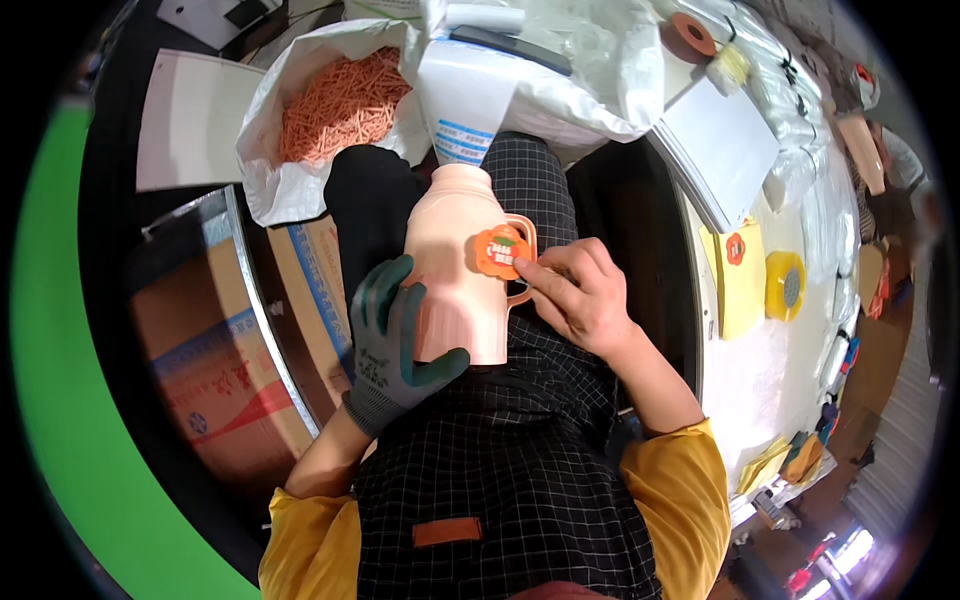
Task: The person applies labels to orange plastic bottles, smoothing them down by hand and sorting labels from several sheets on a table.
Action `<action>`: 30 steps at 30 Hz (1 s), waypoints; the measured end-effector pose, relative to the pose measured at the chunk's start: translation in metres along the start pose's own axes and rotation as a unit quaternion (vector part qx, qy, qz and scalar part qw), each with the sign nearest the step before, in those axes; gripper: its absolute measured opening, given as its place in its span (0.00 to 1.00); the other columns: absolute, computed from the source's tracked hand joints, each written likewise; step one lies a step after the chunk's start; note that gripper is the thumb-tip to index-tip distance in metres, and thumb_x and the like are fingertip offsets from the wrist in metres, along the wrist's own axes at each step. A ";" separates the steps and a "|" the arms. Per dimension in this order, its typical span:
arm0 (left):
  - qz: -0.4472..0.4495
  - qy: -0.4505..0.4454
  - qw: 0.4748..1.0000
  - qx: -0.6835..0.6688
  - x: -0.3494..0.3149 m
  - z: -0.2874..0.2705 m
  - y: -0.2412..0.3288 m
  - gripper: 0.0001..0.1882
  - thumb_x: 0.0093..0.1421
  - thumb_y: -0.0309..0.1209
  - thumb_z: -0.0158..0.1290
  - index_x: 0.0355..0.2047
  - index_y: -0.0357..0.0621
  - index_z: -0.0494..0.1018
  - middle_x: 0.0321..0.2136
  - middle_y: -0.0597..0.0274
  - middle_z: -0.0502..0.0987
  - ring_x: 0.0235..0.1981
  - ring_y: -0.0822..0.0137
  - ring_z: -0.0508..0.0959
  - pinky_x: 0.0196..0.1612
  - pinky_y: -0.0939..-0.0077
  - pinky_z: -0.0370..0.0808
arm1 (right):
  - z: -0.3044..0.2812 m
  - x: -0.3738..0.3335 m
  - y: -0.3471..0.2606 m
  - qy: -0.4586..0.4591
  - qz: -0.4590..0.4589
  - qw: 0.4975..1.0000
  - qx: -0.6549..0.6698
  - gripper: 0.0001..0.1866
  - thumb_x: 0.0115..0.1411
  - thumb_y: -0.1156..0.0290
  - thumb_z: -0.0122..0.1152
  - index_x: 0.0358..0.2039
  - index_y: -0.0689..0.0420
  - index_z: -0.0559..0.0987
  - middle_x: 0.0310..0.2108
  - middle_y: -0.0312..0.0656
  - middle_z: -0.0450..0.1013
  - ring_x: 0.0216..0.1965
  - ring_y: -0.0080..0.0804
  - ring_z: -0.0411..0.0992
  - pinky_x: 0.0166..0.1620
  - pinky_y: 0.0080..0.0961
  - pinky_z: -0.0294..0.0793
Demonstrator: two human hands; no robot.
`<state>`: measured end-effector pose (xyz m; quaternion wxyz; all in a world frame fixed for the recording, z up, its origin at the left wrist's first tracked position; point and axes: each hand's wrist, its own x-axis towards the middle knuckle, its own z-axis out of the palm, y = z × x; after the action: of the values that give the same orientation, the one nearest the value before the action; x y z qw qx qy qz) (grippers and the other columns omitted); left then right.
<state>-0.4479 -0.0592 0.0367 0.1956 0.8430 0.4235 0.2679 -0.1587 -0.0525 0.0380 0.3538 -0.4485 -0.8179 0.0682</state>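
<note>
A pale pink vacuum flask body (pixel 455 285) with a side handle lies across my lap, its neck pointing away from me. My left hand (pixel 393 340), in a grey and green glove, holds it by the left side near the base, thumb across the bottom. Between the bare fingertips of my right hand (pixel 582 295) is the edge of an orange flower-shaped sticker (pixel 500 251). The sticker lies over the flask's side next to the handle; whether it is stuck down I cannot tell. Just past the neck is a white sheet (pixel 470 85) with blue printed strips.
A white sack (pixel 262 165) of pink strip-like pieces (pixel 345 105) stands at the far left. Cardboard boxes (pixel 225 370) are at my left. The white table (pixel 740 380) on my right carries a stack of white sheets (pixel 718 150), yellow paper (pixel 735 290) and a yellow tape roll (pixel 785 285).
</note>
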 end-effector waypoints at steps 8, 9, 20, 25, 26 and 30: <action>0.018 0.079 0.996 -0.038 -0.018 0.035 0.002 0.52 0.49 0.39 0.68 0.69 0.36 0.55 0.65 0.37 0.62 0.62 0.38 0.68 0.63 0.41 0.70 | 0.028 0.018 -0.009 -0.047 -0.057 0.997 -0.009 0.25 0.48 0.71 0.80 0.49 0.51 0.88 0.37 0.35 0.75 0.35 0.33 0.73 0.35 0.28 0.78; 0.005 0.076 0.996 -0.048 -0.019 0.035 0.000 0.52 0.48 0.39 0.68 0.69 0.36 0.55 0.65 0.37 0.63 0.61 0.38 0.69 0.63 0.41 0.70 | 0.029 0.019 -0.009 -0.049 -0.060 0.997 -0.013 0.25 0.48 0.71 0.80 0.49 0.51 0.88 0.37 0.35 0.75 0.35 0.33 0.73 0.35 0.27 0.78; -0.006 -0.026 0.999 0.017 -0.017 0.029 -0.001 0.46 0.54 0.58 0.62 0.64 0.42 0.62 0.67 0.43 0.63 0.62 0.42 0.68 0.61 0.43 0.68 | 0.029 0.018 -0.004 -0.116 -0.076 0.990 -0.032 0.26 0.49 0.71 0.76 0.51 0.52 0.86 0.41 0.33 0.76 0.37 0.31 0.72 0.36 0.25 0.81; -0.024 -0.038 0.998 0.038 -0.027 0.030 -0.012 0.48 0.55 0.67 0.59 0.64 0.45 0.65 0.69 0.51 0.63 0.65 0.45 0.65 0.61 0.46 0.66 | 0.007 -0.008 0.017 -0.158 0.014 0.983 -0.092 0.27 0.48 0.72 0.75 0.52 0.54 0.85 0.40 0.36 0.76 0.37 0.35 0.73 0.38 0.29 0.81; -0.019 -0.040 0.998 0.046 -0.027 0.029 -0.012 0.49 0.54 0.67 0.59 0.64 0.45 0.65 0.69 0.50 0.63 0.65 0.45 0.65 0.61 0.47 0.66 | 0.007 -0.012 0.020 -0.140 0.009 0.987 -0.076 0.27 0.48 0.72 0.75 0.52 0.53 0.85 0.40 0.36 0.75 0.37 0.35 0.73 0.38 0.28 0.80; -0.004 -0.071 0.996 0.047 -0.009 0.024 0.002 0.42 0.60 0.51 0.62 0.66 0.39 0.62 0.66 0.38 0.66 0.61 0.37 0.71 0.63 0.40 0.66 | 0.033 0.020 -0.014 -0.111 0.005 0.994 -0.010 0.27 0.52 0.62 0.74 0.54 0.48 0.84 0.42 0.33 0.74 0.40 0.33 0.74 0.37 0.28 0.79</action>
<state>-0.4363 -0.0699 0.0171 0.1863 0.8665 0.4239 0.1866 -0.1961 -0.0387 0.0300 0.2562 -0.4461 -0.8503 0.1113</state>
